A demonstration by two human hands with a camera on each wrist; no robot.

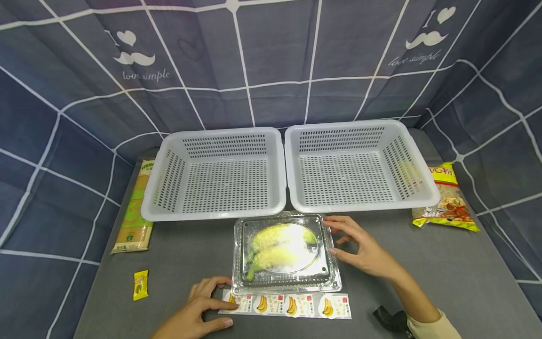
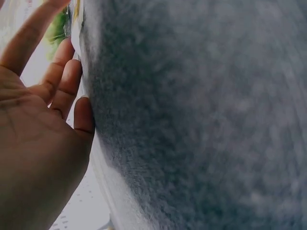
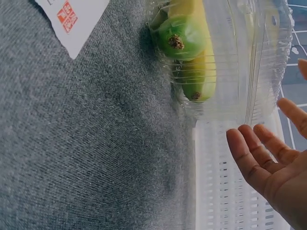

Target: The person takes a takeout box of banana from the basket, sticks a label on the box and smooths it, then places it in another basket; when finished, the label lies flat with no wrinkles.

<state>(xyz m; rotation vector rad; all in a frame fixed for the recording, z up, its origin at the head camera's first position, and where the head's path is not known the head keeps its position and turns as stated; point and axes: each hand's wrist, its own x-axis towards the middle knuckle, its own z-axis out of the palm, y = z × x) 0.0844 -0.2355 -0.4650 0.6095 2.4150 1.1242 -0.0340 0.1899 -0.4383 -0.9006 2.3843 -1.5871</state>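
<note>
A clear plastic clamshell box (image 1: 288,287) with its lid down sits in the middle of the table, holding yellow-green bananas (image 1: 279,249). In the right wrist view, the bananas' green ends (image 3: 180,38) show through its side. My right hand (image 1: 366,247) is at the box's right edge, fingers spread and gripping nothing. Just in front of the box lies a strip of banana stickers (image 1: 292,306). At the strip's left end is my left hand (image 1: 196,310), its index fingertip over the first sticker and its fingers loosely extended. The left wrist view shows that hand (image 2: 43,120) low against the cloth.
Two white perforated baskets (image 1: 277,207) (image 1: 364,207) stand side by side behind the box. A noodle packet (image 1: 133,221) lies at left, a small yellow sachet (image 1: 140,285) nearer. A yellow food bag (image 1: 450,202) is at right. A black object (image 1: 391,320) lies by my right sleeve.
</note>
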